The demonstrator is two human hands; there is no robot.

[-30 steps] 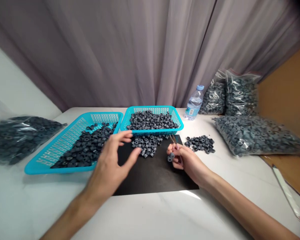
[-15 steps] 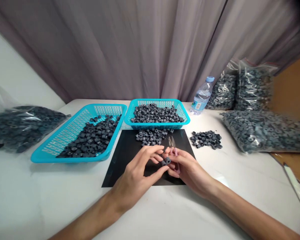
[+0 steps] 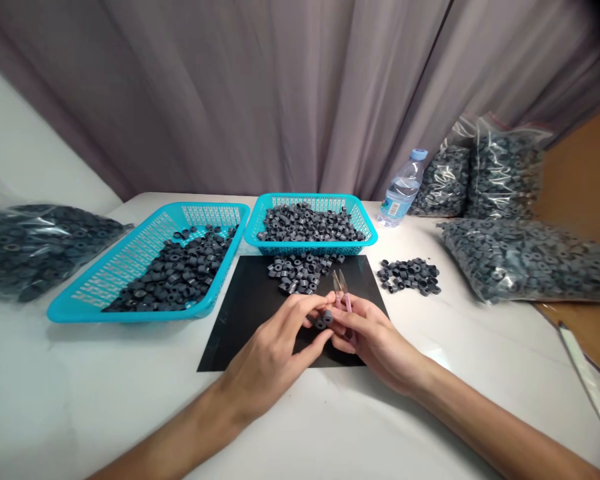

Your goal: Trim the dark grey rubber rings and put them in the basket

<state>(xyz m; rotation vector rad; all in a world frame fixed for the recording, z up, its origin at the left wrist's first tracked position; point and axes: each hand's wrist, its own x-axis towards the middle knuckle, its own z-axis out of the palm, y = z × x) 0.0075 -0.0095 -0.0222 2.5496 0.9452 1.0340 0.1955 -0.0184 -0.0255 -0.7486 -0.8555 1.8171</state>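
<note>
- Label on the water bottle: blue-green, with a pale barcode-like patch, its print too small to read.
- Black mat: its near edge lies over white tabletop, which runs in a broad strip between the forearms; more tabletop stretches right of the mat.
- Left hand: above the mat, thumb and fingers curved to a narrow gap around the dark ring pieces; I cannot tell whether they grip.
- Right hand: fingers closed on pink-handled scissors, blades slightly apart and pointing away; its thumb is at the ring pieces, between both hands.
- Left basket: turquoise, holding similar dark pieces, heaped toward its right side.
- Back basket: also turquoise, with a wide heap inside; a loose pile lies on the mat before it.
- Small heap: on the tabletop right of the mat.
- Clear bags of dark pieces: one at left, one lying at right, two standing behind it.
</note>
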